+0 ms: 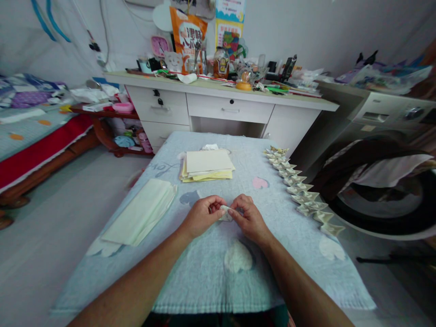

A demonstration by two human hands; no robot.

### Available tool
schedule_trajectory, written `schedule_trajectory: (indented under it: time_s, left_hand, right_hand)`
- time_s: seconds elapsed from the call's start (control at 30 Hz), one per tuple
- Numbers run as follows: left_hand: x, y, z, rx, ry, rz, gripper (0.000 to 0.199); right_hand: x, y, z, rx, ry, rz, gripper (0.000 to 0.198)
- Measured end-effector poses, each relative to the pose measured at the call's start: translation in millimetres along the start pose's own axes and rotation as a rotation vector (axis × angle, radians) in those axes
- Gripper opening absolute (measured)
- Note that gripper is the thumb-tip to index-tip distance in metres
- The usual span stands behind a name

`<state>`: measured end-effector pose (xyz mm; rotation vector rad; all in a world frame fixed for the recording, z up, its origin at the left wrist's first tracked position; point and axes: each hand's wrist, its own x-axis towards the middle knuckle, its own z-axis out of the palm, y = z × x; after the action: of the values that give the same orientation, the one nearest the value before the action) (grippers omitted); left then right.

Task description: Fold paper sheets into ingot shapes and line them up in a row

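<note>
From my end of the feed, I am making out large Chinese characters, apparently 津味, on the orange bag [189, 40], though the lines beneath them are staying too blurred for me to read. To the right of the bag, the wall poster [230, 22] is carrying rows of Chinese print that I am not managing to resolve. Far below and left of the bag, grey script [165, 170] on the tablecloth [200, 277] is spelling what I am taking for "Lov".
</note>
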<state>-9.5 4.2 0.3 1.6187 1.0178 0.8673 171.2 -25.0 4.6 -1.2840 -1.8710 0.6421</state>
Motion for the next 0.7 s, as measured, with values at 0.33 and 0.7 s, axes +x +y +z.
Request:
schedule_trajectory:
  time_s: [0.33,0.7]
  left_hand:
    - [-0.5,4.4,0.4,-0.340,-0.018,-0.070,0.023]
    - [-4.4,4.1,3.0,-0.251,-0.040,-0.079,0.021]
  right_hand:
    - [-0.4,-0.7,-0.7,0.238,0.003,0.065,0.017]
    - [0.3,-3.7,3.9,0.332,-0.026,0.159,0.020]
